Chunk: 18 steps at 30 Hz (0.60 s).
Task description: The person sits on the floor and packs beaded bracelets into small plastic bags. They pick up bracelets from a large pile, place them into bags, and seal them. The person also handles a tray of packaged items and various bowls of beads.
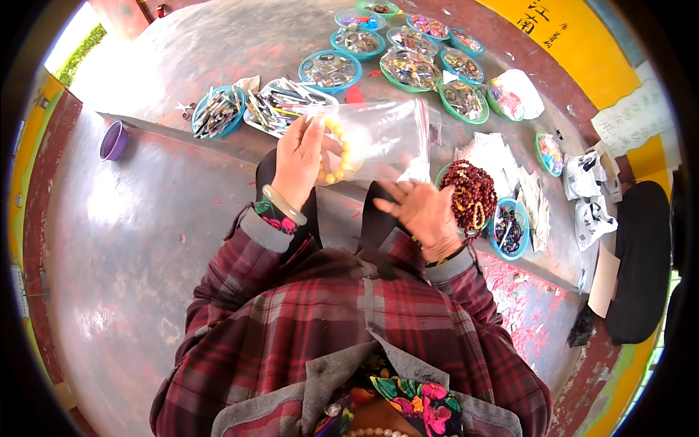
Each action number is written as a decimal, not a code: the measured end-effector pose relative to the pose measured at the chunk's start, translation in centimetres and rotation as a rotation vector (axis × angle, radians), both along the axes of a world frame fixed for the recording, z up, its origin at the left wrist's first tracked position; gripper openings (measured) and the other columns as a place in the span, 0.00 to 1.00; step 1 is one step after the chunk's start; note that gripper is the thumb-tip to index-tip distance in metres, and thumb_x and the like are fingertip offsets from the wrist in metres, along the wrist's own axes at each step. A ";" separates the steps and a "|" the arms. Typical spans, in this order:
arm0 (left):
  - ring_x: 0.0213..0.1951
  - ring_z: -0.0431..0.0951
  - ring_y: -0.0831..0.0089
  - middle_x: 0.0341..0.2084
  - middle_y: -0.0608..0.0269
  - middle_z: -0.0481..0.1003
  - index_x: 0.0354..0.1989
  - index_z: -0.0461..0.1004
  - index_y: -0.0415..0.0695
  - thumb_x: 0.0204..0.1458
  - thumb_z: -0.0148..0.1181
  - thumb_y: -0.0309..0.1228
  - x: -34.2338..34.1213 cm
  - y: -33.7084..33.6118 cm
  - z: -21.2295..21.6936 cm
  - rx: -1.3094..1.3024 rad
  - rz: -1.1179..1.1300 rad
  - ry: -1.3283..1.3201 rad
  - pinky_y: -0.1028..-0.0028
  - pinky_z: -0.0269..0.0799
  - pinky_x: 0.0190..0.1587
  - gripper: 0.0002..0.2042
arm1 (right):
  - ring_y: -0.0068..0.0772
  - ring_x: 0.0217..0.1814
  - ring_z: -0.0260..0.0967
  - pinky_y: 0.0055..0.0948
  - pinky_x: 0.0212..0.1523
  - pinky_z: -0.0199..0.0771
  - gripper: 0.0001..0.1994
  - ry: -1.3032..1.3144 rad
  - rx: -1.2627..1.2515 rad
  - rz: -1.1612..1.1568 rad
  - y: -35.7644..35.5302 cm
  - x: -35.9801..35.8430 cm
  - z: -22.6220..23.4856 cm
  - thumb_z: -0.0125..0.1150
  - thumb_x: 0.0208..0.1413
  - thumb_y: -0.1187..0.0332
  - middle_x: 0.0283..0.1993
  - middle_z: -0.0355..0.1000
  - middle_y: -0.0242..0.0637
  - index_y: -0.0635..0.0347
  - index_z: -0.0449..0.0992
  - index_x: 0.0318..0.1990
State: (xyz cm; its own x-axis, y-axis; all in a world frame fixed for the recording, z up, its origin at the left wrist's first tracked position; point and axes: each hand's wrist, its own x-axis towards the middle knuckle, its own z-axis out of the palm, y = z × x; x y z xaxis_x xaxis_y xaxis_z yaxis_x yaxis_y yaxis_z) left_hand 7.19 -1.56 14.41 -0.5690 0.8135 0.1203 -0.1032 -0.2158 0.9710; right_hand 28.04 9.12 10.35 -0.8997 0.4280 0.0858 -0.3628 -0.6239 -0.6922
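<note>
At centre, left hand [295, 162] pinches clear bag [387, 138] and yellow bracelet [346, 149], apparently steadying both. Right hand [428, 215] spreads open, holding nothing.

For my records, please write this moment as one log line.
left hand: holds bag and bracelet | right hand: open, near bag | nearby: red beads

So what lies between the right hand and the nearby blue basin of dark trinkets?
In the head view, a heap of dark red bead strands lies between the right hand and that blue basin.
</note>
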 end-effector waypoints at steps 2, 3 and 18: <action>0.29 0.73 0.81 0.27 0.65 0.73 0.40 0.69 0.38 0.61 0.45 0.36 0.8 1.2 -1.7 0.116 0.181 -0.119 0.80 0.70 0.32 0.13 | 0.44 0.70 0.42 0.47 0.63 0.48 0.49 -0.038 0.046 0.031 -2.9 -1.6 0.1 0.54 0.47 0.37 0.67 0.46 0.49 0.64 0.43 0.65; 0.28 0.73 0.81 0.27 0.64 0.74 0.39 0.69 0.38 0.61 0.45 0.37 1.4 1.8 -2.0 0.101 0.212 -0.092 0.80 0.70 0.32 0.13 | 0.45 0.72 0.37 0.47 0.65 0.44 0.50 -0.099 0.055 0.029 -3.9 -2.3 0.3 0.55 0.47 0.38 0.69 0.43 0.49 0.63 0.39 0.66; 0.34 0.69 0.80 0.35 0.65 0.70 0.46 0.66 0.40 0.61 0.43 0.39 4.3 3.7 -7.0 -0.124 0.071 -0.056 0.79 0.67 0.36 0.15 | 0.44 0.53 0.67 0.42 0.53 0.68 0.16 -0.209 -0.404 -0.450 1.7 -4.3 -2.9 0.42 0.63 0.62 0.52 0.68 0.44 0.62 0.64 0.51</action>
